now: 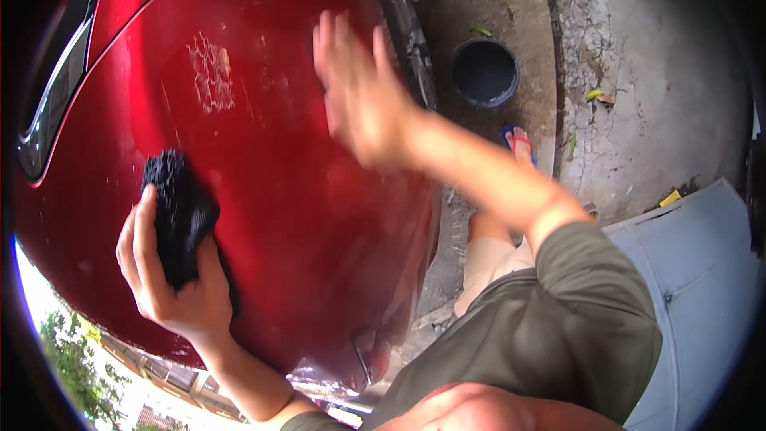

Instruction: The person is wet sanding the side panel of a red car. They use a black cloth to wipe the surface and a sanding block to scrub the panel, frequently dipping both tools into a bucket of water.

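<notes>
My left hand (190, 300) is closed around a bunched black cloth (180, 211) at the left. The cloth is crumpled and rough at its far end, and it lies against or just over the glossy red car panel (271, 223). Over the same panel, farther right, my right hand (363, 100) is stretched out with its fingers apart and nothing in it. Motion blurs that hand slightly, and whether its palm touches the paint cannot be made out. A patch of pale, cracked scratches (211, 73) marks the paint between the cloth and my right hand.
A dark round bucket (485, 72) stands on the concrete floor (638, 56) right of the car. Near it shows my foot in a blue and red flip-flop (519, 144). A grey-blue metal panel (698, 271) lies at the lower right. Fallen leaves dot the ground.
</notes>
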`<state>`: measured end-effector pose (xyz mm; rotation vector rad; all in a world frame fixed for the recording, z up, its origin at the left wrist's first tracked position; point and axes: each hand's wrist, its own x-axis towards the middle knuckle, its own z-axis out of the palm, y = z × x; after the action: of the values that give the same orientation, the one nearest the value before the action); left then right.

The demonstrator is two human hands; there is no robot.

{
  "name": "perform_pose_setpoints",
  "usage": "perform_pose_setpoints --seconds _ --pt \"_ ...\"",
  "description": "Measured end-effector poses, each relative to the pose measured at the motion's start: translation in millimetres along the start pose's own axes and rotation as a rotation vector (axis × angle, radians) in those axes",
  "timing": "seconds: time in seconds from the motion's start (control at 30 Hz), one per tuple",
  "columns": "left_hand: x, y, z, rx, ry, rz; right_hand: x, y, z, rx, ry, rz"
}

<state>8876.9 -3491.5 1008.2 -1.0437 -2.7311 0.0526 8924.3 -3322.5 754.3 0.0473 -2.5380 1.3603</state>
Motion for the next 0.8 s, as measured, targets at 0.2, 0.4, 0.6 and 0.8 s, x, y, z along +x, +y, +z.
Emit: perform_pose_setpoints --seconds 0.2,0.4,0.6,0.8 --pt "2 1 -7 0.019 -0.029 -0.010 53 32 9 -0.101 0.170 -0.076" --pt "1 2 -10 0.026 -0.053 0.021 37 14 9 -0.093 0.155 -0.091" --pt "-5 1 -12 0.043 -0.015 -0.035 39 -8 18 0.004 0.165 -0.091" --pt "5 6 -21 0.019 -0.002 0.014 70 18 4 -0.167 0.228 -0.103"
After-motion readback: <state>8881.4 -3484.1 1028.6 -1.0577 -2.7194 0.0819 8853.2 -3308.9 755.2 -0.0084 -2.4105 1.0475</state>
